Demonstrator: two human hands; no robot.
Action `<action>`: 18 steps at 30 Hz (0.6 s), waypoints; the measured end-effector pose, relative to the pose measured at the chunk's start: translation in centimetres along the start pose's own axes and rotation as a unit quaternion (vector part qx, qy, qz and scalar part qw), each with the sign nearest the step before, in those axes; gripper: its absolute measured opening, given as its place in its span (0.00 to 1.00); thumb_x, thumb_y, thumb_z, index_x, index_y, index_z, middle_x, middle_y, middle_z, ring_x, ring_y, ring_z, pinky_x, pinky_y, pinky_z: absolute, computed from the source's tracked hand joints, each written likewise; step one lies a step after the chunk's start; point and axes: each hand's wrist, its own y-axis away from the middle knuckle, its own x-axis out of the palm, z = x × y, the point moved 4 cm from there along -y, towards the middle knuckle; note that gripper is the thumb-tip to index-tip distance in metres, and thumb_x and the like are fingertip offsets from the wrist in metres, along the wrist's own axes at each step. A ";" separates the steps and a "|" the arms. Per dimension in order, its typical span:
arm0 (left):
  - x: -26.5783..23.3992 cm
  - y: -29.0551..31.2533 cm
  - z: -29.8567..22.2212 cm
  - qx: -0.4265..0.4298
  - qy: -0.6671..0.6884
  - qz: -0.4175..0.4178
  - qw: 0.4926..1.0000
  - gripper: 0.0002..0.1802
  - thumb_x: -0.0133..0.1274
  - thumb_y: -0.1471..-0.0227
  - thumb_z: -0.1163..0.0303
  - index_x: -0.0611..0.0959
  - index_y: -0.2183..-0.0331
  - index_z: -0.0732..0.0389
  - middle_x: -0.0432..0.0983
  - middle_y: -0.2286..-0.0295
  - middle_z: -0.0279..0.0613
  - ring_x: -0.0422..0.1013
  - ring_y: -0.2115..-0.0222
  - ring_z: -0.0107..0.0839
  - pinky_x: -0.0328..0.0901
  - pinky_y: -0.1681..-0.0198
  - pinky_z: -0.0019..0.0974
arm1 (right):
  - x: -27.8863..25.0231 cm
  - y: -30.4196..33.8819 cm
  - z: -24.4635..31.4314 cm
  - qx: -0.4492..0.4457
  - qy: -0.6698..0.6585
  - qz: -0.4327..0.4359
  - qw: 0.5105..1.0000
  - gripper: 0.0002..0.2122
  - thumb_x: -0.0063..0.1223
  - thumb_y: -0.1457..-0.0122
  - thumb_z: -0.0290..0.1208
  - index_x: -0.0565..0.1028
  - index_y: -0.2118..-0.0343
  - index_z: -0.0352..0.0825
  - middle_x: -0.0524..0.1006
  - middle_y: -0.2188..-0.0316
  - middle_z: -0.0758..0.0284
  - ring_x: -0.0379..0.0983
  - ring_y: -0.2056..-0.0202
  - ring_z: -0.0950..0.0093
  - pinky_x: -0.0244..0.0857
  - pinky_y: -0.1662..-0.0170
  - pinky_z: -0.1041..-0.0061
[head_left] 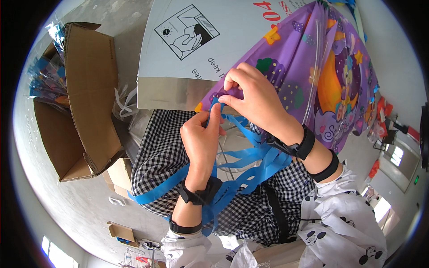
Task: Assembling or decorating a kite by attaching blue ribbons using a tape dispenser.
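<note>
Ribbon (215, 102), blue, pinched in left hand (200, 138) near bench (167, 94) edge; right hand (254, 91) half-curled over purple fabric (292, 51), can't tell grip.

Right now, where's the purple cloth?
In the head view, the purple cloth is at upper right, partly behind the right hand, overlapping the white surface.

Open lane on the bench's left side! The bench (166, 92) lies bare there, flat enough for a hand to sweep across. Go right and it's blocked: the purple printed sheet (292, 62) rises in folds. Tight between left hand (201, 140) and right hand (255, 94), fingertips nearly together, and below them blue ribbons (263, 163) loop and cross, a real snag zone. Far left, the cardboard box (91, 94) stands like a wall.
</note>
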 end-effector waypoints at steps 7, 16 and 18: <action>0.1 0.0 -0.3 -0.009 0.019 -0.009 1.000 0.20 0.56 0.44 0.63 0.82 0.79 0.70 0.74 0.86 0.37 0.67 0.87 0.19 0.54 0.84 0.24 | -0.1 -0.2 0.0 -0.009 0.010 0.001 1.000 0.11 0.64 0.53 0.25 0.71 0.71 0.33 0.70 0.72 0.69 0.69 0.70 0.74 0.64 0.68 0.75; -0.1 0.2 -1.0 -0.010 0.002 -0.014 1.000 0.21 0.55 0.44 0.62 0.83 0.80 0.69 0.71 0.90 0.35 0.62 0.89 0.15 0.50 0.84 0.25 | -11.0 -5.1 -0.2 -0.007 -0.228 -0.101 0.968 0.10 0.52 0.39 0.33 0.75 0.57 0.34 0.77 0.62 0.70 0.73 0.63 0.83 0.62 0.62 0.85; -0.3 0.3 -1.2 -0.011 0.000 -0.017 1.000 0.21 0.55 0.44 0.62 0.83 0.80 0.68 0.71 0.90 0.35 0.62 0.89 0.16 0.51 0.84 0.25 | -14.2 -7.1 -0.8 0.001 -0.277 -0.138 0.951 0.13 0.51 0.38 0.35 0.74 0.55 0.34 0.76 0.59 0.68 0.72 0.59 0.79 0.63 0.60 0.81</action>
